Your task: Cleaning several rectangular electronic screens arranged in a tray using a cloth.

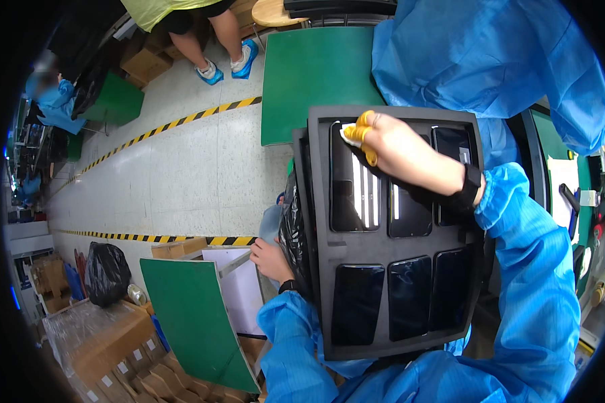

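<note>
My right hand (390, 141), with yellow finger cots, is closed on a small white wipe (349, 135). The wipe presses on the top end of a dark smartphone (356, 195) at the far left of a black foam tray (396, 245). Several more smartphones lie in the tray's other slots, among them one phone (358, 302) at the near left and one (410, 213) partly under my right forearm. Left of the tray, beside a black plastic bag (292, 228), is my left hand (271, 260), its fingers loosely bent and apart with nothing visible in them.
Another tray edge shows beneath the top one. A green tabletop (316, 80) stands beyond, and a green panel (191, 316) at lower left. Someone in blue protective clothing (477, 60) is close at the far right. A person in shoe covers (242, 64) stands farther off. Cardboard boxes (114, 349) fill the lower left.
</note>
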Tool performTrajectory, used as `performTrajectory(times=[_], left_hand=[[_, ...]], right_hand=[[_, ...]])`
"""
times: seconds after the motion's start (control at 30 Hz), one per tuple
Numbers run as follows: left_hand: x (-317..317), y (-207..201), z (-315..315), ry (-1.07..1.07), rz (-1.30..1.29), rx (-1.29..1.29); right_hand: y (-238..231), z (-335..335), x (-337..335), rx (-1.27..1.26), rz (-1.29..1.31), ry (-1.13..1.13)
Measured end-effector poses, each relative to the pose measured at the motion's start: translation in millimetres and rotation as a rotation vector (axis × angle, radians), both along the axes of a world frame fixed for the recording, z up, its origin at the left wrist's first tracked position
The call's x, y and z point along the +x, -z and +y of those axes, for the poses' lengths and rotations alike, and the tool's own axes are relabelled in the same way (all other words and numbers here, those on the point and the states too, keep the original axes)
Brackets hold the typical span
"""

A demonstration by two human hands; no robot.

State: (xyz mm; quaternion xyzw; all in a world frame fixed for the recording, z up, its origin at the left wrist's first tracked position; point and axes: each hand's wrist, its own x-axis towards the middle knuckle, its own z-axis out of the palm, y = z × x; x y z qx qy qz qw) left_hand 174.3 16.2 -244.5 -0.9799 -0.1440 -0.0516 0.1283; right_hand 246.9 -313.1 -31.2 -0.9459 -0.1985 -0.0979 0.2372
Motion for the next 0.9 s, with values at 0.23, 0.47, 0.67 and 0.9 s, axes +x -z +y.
performTrajectory(times=[0.23,0.47,0.67,0.9], left_hand=[[2,1,-4,0.009,0.002,0.01],[-1,2,3,-0.001,0.004,0.001],[0,1,2,0.003,0.024,0.052],[-1,5,4,0.001,0.01,0.046]], right_hand=[[-12,31,-75,0.174,0.176,-0.345],[-4,10,-25,0.056,0.185,0.004],[-20,33,-32,0.085,0.219,-0.169],[-8,41,-42,-0.01,0.008,-0.304]])
